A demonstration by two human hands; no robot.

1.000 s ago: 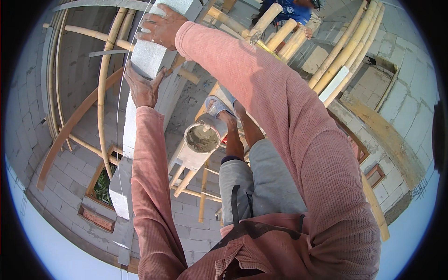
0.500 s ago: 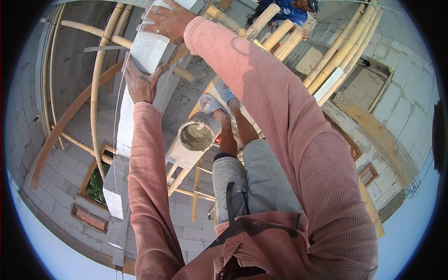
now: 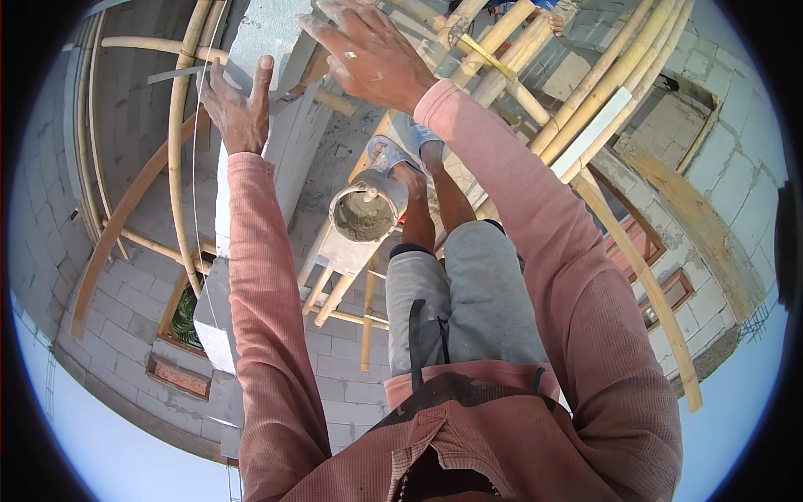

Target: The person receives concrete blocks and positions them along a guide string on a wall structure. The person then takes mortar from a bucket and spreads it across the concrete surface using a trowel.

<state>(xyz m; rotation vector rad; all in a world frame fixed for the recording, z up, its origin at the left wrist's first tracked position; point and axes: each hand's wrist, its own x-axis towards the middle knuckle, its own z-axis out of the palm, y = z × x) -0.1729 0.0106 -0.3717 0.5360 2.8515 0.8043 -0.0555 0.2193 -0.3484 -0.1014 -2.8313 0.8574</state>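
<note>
A pale lightweight concrete block (image 3: 266, 40) lies on top of the wall at the upper left. My left hand (image 3: 240, 109) is at the block's near end, thumb and fingers apart, holding nothing. Whether its fingertips touch the block I cannot tell. To the block's right is my right hand (image 3: 375, 57), fingers spread and nothing in them, with dusty white marks on the skin. A thin white string (image 3: 196, 171) runs along the wall just left of my left hand. Below my hands, a bucket (image 3: 336, 201) holding grey mortar (image 3: 365, 219) stands near my feet.
Bamboo scaffold poles (image 3: 174, 142) cross at the left, with more poles (image 3: 598, 100) at the upper right. My sandalled feet (image 3: 391, 157) are on the platform beside the bucket. Another person's hand (image 3: 556, 25) shows at the top. A curved-looking plank (image 3: 125, 205) leans left.
Both hands have come away from their spread hold on the block. My right hand has moved right, off its top. The view has shifted, and less of the other person shows.
</note>
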